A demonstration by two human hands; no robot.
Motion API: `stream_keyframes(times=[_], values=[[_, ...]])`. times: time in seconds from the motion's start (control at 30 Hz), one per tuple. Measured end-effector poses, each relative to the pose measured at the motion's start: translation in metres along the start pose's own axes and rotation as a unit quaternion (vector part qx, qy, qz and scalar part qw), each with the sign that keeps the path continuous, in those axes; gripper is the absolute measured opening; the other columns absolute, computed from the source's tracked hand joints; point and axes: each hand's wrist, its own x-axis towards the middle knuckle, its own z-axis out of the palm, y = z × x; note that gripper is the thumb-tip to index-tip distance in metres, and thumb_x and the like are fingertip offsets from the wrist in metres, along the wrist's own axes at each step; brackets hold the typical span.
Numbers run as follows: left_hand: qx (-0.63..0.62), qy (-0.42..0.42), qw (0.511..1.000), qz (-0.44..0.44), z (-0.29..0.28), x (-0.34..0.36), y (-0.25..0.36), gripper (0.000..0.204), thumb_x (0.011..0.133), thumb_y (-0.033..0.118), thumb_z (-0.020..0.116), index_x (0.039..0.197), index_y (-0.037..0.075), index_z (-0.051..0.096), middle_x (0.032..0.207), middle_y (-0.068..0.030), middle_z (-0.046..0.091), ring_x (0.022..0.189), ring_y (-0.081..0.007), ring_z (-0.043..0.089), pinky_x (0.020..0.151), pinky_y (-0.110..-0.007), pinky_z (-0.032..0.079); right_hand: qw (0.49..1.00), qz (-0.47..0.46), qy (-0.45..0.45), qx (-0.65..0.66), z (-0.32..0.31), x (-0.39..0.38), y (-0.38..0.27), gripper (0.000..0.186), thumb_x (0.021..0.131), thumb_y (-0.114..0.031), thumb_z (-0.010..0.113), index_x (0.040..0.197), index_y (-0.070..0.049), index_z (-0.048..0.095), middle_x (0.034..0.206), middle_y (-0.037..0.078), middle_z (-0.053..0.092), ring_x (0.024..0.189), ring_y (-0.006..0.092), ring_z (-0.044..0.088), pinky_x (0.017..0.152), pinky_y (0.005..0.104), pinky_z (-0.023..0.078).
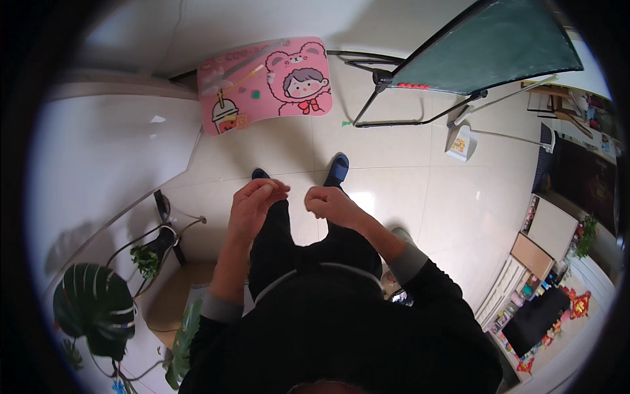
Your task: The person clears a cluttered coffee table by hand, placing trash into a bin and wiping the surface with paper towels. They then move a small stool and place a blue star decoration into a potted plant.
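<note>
My left hand (253,202) is raised in front of my legs, its thumb bent against the curled fingers. Whether something small sits in that pinch, I cannot make out. A short gap away, my right hand (333,205) is closed in a fist, and the inside of it is hidden. Neither hand touches the other. Beyond them stands a low pink table (262,113) with cartoon prints. On it lie a long greyish strip (252,56), a thin stick (252,72) with a pale end and a small green piece (255,94).
A green chalkboard (492,49) on a black stand is at the far right, with a white dustpan (461,143) near its foot. A brown-seated chair (172,299) and a large-leaved plant (92,305) are at my left. Shelving (525,262) runs along the right.
</note>
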Motion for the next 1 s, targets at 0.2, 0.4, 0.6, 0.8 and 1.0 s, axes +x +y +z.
stream_keyframes(times=[0.2,0.4,0.6,0.8,1.0], values=[[0.071,0.121,0.984,-0.111,-0.120,0.086,-0.050,0.017,0.093,0.011,0.057,0.098,-0.004,0.062,0.088,-0.0135,0.067,0.081,-0.0266,0.068,0.076,-0.038,0.057,0.985,0.129,0.071,0.093,-0.067,0.098,0.168,0.025,0.088,-0.025,0.055,0.077,-0.003,0.059,0.070,0.003,0.056,0.061,0.0096,0.053,0.057,0.0256,0.047],[0.116,0.268,0.956,-0.034,-0.270,0.194,-0.093,0.017,0.090,0.010,0.059,0.104,0.002,0.061,0.088,-0.0101,0.066,0.082,-0.0226,0.067,0.072,-0.035,0.054,0.981,0.111,0.149,0.053,-0.159,0.217,0.263,0.023,0.088,-0.025,0.061,0.087,-0.003,0.063,0.077,0.005,0.063,0.065,0.0101,0.060,0.058,0.0243,0.048],[0.326,0.523,0.787,0.028,-0.412,0.281,-0.091,0.058,0.084,0.028,0.067,0.135,0.007,0.047,0.107,-0.0018,0.056,0.084,-0.0107,0.050,0.070,-0.026,0.042,0.947,0.008,0.320,-0.040,-0.260,0.332,0.290,0.050,0.087,-0.034,0.066,0.125,-0.002,0.055,0.106,0.012,0.064,0.098,0.0195,0.061,0.085,0.0299,0.048],[0.226,0.495,0.833,0.096,-0.477,0.326,-0.100,0.066,0.088,0.025,0.063,0.143,0.007,0.031,0.115,-0.0111,0.056,0.088,-0.0220,0.061,0.068,-0.031,0.052,0.932,-0.114,0.344,-0.010,-0.292,0.406,0.284,0.063,0.089,-0.043,0.063,0.134,-0.002,0.047,0.104,0.007,0.063,0.093,0.0149,0.058,0.083,0.0274,0.046],[0.167,0.400,0.882,0.186,-0.489,0.331,-0.118,0.060,0.092,0.020,0.058,0.143,0.006,0.030,0.107,-0.0105,0.061,0.088,-0.0227,0.064,0.068,-0.038,0.057,0.965,-0.111,0.236,0.018,-0.292,0.417,0.267,0.047,0.090,-0.040,0.063,0.118,-0.003,0.060,0.091,0.000,0.062,0.079,0.0071,0.053,0.075,0.0242,0.044]])
